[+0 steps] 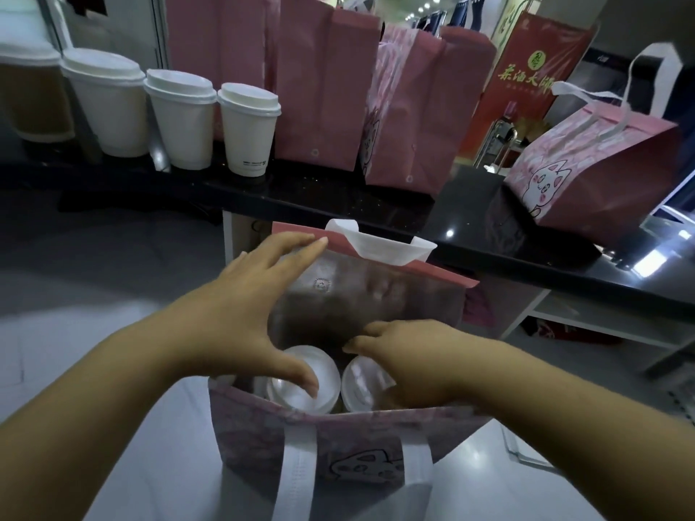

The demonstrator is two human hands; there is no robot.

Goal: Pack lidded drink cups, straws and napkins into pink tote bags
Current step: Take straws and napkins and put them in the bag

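White lidded paper cups [248, 133] on black counter [338, 197]: three. Brown lidded cup [26, 99], cropped at left edge: one. White-lidded cups [301, 381] inside open pink fabric tote [301, 438]: two. Pink totes on counter [323, 92]: about four, overlapping; exact count unclear.

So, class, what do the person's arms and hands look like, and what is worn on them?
The left forearm and right forearm are bare, no sleeves in view. The left hand and right hand wear no visible gloves, rings, watch or bracelet.

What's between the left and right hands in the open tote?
Head view: two lidded cups side by side, left cup partly under the left hand, right cup under the right hand.
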